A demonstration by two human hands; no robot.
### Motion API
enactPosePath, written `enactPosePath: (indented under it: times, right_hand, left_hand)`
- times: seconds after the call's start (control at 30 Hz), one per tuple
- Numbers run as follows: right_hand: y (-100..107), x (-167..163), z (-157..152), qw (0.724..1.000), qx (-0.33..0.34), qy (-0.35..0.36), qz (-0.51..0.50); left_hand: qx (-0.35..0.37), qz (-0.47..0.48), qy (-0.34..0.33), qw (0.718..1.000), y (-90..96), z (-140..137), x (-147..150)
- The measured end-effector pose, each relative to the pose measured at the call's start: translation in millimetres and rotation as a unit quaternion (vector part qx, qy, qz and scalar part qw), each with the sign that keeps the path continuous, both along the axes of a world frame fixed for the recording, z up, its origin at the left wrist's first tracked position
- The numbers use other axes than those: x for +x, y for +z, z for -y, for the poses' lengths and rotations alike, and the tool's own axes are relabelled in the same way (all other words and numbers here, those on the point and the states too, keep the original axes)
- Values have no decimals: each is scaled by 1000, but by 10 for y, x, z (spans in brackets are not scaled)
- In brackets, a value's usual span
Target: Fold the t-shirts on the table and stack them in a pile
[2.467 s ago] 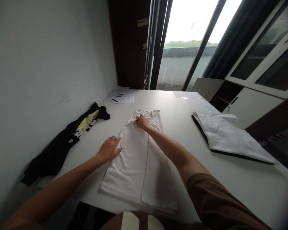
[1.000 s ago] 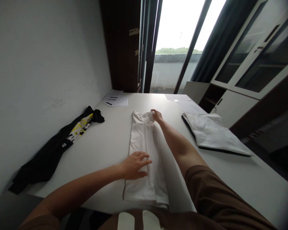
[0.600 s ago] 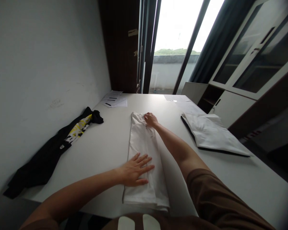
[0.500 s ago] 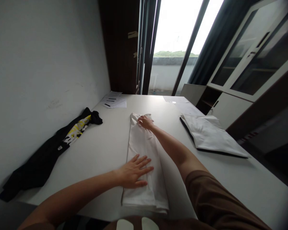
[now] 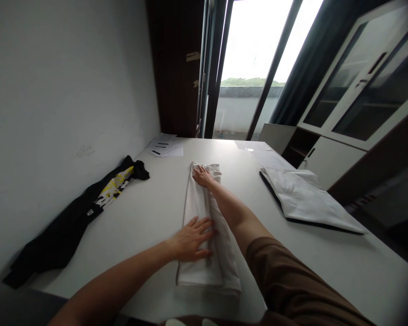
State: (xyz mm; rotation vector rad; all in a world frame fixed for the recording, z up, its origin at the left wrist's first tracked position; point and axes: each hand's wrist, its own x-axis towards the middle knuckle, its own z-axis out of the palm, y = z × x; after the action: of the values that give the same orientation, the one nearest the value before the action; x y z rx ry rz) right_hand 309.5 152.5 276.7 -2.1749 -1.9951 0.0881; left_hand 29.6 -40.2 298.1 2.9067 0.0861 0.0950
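A white garment (image 5: 199, 203), folded into a long narrow strip, lies lengthwise in front of me on the white table (image 5: 149, 217). My left hand (image 5: 192, 240) rests flat on its nearer half, palm down with the fingers spread. Farther off, my right hand (image 5: 201, 175) lies on the gathered far end of the cloth, its fingers stretched out over the fabric. Neither hand grips the cloth. The garment's right part sits as a looser layer beside my right forearm, which hides some of it.
Along the wall at left lies a black garment (image 5: 71, 222) with a yellow and white print. A folded white cloth over a black layer (image 5: 306, 194) is on the right. Paper sheets (image 5: 165, 146) lie at the far left corner, with more papers (image 5: 265, 156) at far right.
My right hand has flattened at the garment's far end, its fingers now more stretched. My left hand stays spread on the nearer half. The view has shifted slightly.
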Motion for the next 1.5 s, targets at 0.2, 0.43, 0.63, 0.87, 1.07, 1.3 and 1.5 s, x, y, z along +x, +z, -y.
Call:
enactPosePath:
  times: [0.2,0.43,0.63,0.87,1.07,1.3,1.5]
  right_hand:
    - [-61,-34,-175,1000,-28,5,-8]
    - [-75,-40,-246,1000,-1,-21,3]
    - [29,-38,-324,999,39,28,21]
    - [-94,70,-302,996,-5,90,27]
    - [-141,134,-296,995,11,91,26]
    - [-159,133,-318,996,-10,93,7]
    - [-124,191,-156,999,28,37,-12]
  left_hand:
    - [-9,-4,-28,1000,83,205,-12]
    - [-7,-21,-36,999,198,429,-54]
    - [-9,-20,-53,998,207,511,-92]
    - [-56,-22,-83,995,183,400,-270]
    - [-87,-13,-114,990,293,423,-471]
    - [-98,-27,-126,987,282,479,-544]
    - [-87,-27,-125,988,293,483,-555]
